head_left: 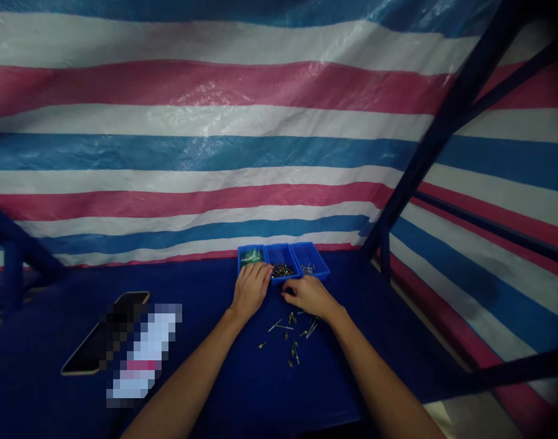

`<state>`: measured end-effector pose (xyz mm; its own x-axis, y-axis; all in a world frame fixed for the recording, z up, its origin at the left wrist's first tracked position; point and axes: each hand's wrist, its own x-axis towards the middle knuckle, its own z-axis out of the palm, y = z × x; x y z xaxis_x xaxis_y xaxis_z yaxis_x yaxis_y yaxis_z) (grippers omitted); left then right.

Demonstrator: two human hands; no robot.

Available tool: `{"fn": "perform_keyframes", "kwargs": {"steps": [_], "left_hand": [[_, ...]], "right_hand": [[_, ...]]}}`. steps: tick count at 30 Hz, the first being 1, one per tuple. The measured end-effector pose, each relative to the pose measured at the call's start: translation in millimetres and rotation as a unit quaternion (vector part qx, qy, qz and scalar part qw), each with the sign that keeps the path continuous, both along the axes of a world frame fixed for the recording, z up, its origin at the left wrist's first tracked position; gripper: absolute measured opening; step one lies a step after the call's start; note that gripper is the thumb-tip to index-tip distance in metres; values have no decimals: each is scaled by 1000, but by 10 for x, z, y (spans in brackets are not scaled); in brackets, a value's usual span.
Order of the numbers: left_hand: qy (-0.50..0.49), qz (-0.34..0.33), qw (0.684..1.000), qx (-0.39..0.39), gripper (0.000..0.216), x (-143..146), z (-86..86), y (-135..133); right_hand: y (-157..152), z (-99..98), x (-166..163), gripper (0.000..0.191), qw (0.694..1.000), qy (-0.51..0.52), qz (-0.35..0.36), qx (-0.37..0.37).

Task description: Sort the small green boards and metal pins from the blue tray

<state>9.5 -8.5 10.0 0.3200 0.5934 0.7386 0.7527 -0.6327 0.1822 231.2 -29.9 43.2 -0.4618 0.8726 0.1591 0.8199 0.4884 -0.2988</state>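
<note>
The left hand point(252, 283) is at the left bin point(239, 262), fingers together; the right hand point(308, 294) curls by the middle bin point(277, 253), its grip too dim to tell; small metal pieces point(294, 350) dot the table point(191, 283).

The single view comes from a head-worn camera above the near side of the flat dark blue counter point(264, 390), facing forward and down across it. Two bare forearms point(191, 372) enter at the bottom edge and point away from the lens. The row of three open blue plastic bins point(308, 251) lies at middle distance, small, slightly right of centre. The wide field also takes in the red, white and blue striped plastic tarpaulin point(191, 152) beyond and the slanting dark blue frame bar point(422, 158) at right.
</note>
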Motion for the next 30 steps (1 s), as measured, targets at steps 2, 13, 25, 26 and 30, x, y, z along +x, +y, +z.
{"fn": "perform_keyframes", "kwargs": {"steps": [2,13,25,26,30], "left_hand": [[-1,9,1000,1,21,-7,2,-10],[-9,48,999,11,23,-44,10,-23],[-24,17,999,12,24,31,-8,-23],[-25,16,1000,9,24,38,-5,-29],[-25,14,1000,0,20,62,4,-50]], "right_hand": [[5,-16,2,21,1000,3,-1,-7],[4,89,192,20,997,68,-5,-37],[-938,-239,844,43,983,138,-113,-39],[-1009,-290,873,43,982,132,-126,-40],[-1145,-436,882,29,977,137,-159,-24]]}}
